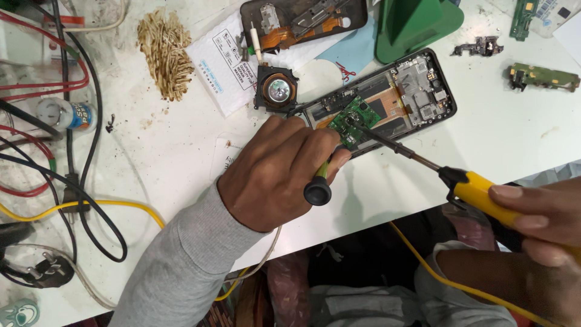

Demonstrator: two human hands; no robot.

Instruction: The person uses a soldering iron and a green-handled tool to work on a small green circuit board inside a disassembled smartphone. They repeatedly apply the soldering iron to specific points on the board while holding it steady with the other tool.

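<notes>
A tangle of brass wool (pixel 165 53) lies at the upper left of the frame, beside red and black cables (pixel 72 151). A green stand (pixel 417 24) sits at top centre, and two loose circuit boards (pixel 543 75) lie at upper right.

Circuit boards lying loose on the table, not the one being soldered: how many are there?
3: a green board at the right, a green strip at the top right edge, and a small dark piece between them. Others may be hidden.
</notes>
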